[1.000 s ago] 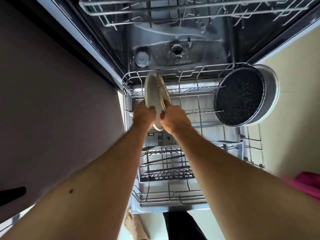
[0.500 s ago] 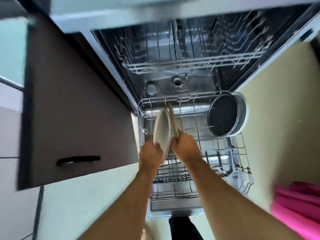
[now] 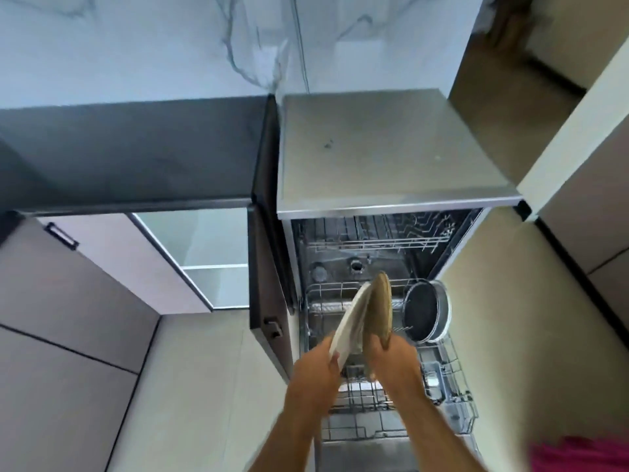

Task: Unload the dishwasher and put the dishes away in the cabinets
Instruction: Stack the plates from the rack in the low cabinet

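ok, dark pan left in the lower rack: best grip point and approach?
Judging by its pose: the pan stands on edge in the lower rack, dark inside facing the person, grey wall to the right. Come from above and pinch the top rim, then lift straight up. No handle is visible.

Two bare forearms, left hand (image 3: 315, 371), right hand (image 3: 394, 361) (no sleeves, rings or watch showing)

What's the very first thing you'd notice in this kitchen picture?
First, the two hands in the middle: the left hand grips a white plate and the right hand grips a tan plate, both lifted above the pulled-out lower rack. Behind them, a dark round pan stands on edge in that rack, and an open cabinet waits at left.
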Action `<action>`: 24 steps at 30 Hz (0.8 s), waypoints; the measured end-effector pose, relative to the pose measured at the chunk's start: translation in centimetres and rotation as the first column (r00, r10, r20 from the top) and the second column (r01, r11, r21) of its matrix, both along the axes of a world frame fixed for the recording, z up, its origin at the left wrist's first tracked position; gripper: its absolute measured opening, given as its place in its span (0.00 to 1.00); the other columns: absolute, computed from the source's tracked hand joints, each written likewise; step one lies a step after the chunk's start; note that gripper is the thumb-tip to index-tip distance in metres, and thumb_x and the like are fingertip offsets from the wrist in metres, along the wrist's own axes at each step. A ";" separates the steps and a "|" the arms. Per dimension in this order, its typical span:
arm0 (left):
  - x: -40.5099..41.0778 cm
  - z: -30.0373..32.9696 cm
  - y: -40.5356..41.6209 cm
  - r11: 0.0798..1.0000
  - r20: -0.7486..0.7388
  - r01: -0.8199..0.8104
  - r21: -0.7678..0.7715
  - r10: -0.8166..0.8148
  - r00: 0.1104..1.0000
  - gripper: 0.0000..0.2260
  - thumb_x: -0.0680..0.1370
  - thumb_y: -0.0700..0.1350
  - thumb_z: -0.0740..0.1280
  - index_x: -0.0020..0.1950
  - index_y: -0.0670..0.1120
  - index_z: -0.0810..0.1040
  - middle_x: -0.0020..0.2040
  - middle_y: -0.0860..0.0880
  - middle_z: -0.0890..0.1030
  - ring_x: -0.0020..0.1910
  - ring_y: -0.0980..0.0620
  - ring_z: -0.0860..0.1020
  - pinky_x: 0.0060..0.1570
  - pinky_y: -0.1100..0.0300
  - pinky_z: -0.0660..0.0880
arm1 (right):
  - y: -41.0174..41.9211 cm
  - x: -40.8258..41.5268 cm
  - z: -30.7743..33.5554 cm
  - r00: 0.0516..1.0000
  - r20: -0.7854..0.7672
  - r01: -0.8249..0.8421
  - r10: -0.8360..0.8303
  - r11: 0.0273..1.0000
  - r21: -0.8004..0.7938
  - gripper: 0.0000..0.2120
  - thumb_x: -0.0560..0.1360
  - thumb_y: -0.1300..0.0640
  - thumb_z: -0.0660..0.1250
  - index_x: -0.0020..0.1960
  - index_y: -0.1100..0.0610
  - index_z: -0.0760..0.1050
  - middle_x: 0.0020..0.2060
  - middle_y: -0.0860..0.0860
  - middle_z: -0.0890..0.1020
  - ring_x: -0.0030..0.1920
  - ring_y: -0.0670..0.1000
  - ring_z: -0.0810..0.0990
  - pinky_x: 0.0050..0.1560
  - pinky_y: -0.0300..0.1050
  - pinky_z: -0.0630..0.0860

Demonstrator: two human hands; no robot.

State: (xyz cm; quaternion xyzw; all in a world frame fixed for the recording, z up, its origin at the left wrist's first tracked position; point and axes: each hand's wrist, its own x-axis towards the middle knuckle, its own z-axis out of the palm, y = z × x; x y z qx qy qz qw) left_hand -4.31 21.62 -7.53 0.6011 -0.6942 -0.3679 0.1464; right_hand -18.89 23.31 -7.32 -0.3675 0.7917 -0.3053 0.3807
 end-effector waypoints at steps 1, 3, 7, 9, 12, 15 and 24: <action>0.7 1.3 0.7 1.000 -0.016 0.003 -0.014 -0.003 1.000 0.17 0.84 0.50 0.56 0.71 0.49 0.71 0.56 0.51 0.80 0.45 0.58 0.75 0.40 0.77 0.71 | 0.6 0.5 1.1 1.000 -0.006 0.003 -0.003 1.000 -0.008 0.15 0.80 0.49 0.62 0.43 0.59 0.78 0.34 0.53 0.82 0.32 0.49 0.81 0.26 0.38 0.75; 2.2 3.4 2.1 0.999 -0.039 0.021 -0.049 -0.023 0.999 0.17 0.84 0.50 0.55 0.72 0.50 0.71 0.52 0.56 0.77 0.45 0.59 0.75 0.40 0.77 0.70 | 1.6 1.6 2.9 1.000 -0.023 0.006 -0.007 1.000 -0.024 0.13 0.80 0.50 0.62 0.44 0.57 0.78 0.35 0.52 0.83 0.34 0.49 0.83 0.31 0.41 0.79; 4.6 5.7 4.3 0.990 -0.058 0.027 -0.139 -0.036 0.998 0.16 0.84 0.48 0.56 0.72 0.51 0.70 0.52 0.55 0.78 0.43 0.60 0.76 0.33 0.79 0.68 | 3.3 3.8 6.1 0.999 0.006 0.035 -0.034 0.996 -0.077 0.10 0.80 0.53 0.62 0.44 0.57 0.77 0.36 0.52 0.83 0.35 0.48 0.83 0.30 0.38 0.77; 6.0 6.4 5.4 0.987 -0.067 0.026 -0.161 -0.037 0.997 0.16 0.84 0.47 0.56 0.71 0.51 0.72 0.52 0.53 0.80 0.42 0.60 0.77 0.33 0.78 0.70 | 4.4 5.1 7.3 0.996 0.032 0.082 -0.079 0.990 -0.112 0.09 0.79 0.55 0.63 0.43 0.58 0.76 0.36 0.53 0.82 0.35 0.49 0.82 0.31 0.40 0.79; 8.0 7.1 7.1 0.978 -0.069 0.043 -0.202 -0.058 0.996 0.15 0.84 0.47 0.57 0.70 0.54 0.73 0.50 0.55 0.82 0.41 0.61 0.78 0.36 0.79 0.71 | 5.7 7.1 7.9 0.983 0.065 0.178 -0.170 0.975 -0.132 0.08 0.78 0.57 0.64 0.42 0.59 0.76 0.38 0.55 0.81 0.36 0.50 0.80 0.31 0.40 0.76; 9.8 7.7 8.8 0.977 -0.086 0.049 -0.210 -0.068 0.994 0.13 0.84 0.48 0.58 0.67 0.55 0.74 0.49 0.56 0.82 0.39 0.62 0.78 0.37 0.78 0.72 | 6.5 9.1 8.4 0.975 0.065 0.219 -0.213 0.969 -0.115 0.08 0.78 0.58 0.63 0.46 0.62 0.77 0.37 0.54 0.80 0.36 0.49 0.78 0.29 0.37 0.69; 14.2 8.9 12.9 0.953 -0.035 0.017 -0.303 -0.029 0.999 0.14 0.83 0.49 0.60 0.68 0.54 0.74 0.52 0.53 0.84 0.45 0.58 0.81 0.39 0.80 0.69 | 8.6 12.6 9.7 0.990 0.050 0.135 -0.129 0.982 -0.134 0.09 0.78 0.57 0.63 0.47 0.63 0.78 0.37 0.55 0.81 0.34 0.50 0.79 0.28 0.38 0.71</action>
